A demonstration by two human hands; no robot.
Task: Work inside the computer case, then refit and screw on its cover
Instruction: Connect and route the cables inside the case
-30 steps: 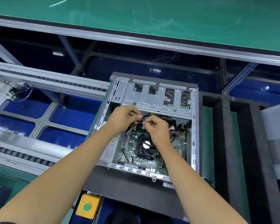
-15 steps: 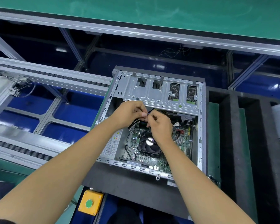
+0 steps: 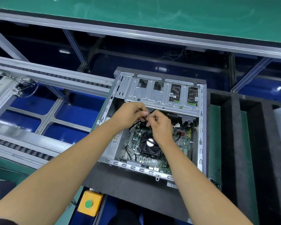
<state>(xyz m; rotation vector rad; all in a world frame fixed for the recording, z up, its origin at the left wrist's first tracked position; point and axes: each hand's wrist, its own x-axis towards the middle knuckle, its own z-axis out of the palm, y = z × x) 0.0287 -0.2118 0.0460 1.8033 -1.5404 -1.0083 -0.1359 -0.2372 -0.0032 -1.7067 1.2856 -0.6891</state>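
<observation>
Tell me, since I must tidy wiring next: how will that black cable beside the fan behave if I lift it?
The black cable curves loosely over the green board, so it is probably floppy and light. It looks thin, so tugging may strain its plug. Both ends are hidden; it may not lift far.

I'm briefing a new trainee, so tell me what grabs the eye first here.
The open computer case lies mid-frame on dark foam, its black cooler fan on the green board exposed. Above the fan, the left hand and right hand meet, fingers pinching thin black cables. A yellow box with a green button sits at the bottom.
</observation>
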